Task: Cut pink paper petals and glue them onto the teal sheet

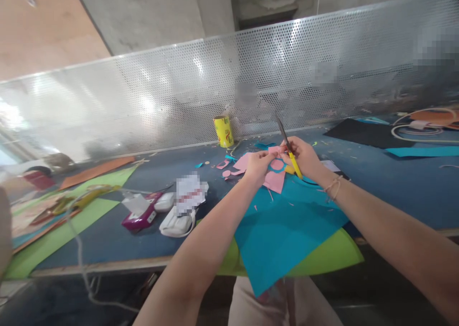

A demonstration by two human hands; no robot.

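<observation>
My left hand [258, 167] pinches a small pink piece of sheet material [274, 150] between thumb and fingers; whether it is paper or felt I cannot tell. My right hand [304, 155] is closed around a pair of scissors [294, 165] with yellow handles, the dark blades pointing up and away. Both hands nearly meet over the worktop. Below them lie a pink round piece with a blue rim [277, 165] and a larger pink offcut [275, 181]. A blue sheet [287, 230] spreads beneath my wrists, over a green sheet [328, 256], and hangs past the front edge.
A yellow roll [224, 132] stands against the perforated metal screen [172, 92]. Left of my arm are a purple box [140, 217] and a white case [177, 224]. Green sheets [95, 216] and a cable lie farther left; a black sheet [355, 137] lies right.
</observation>
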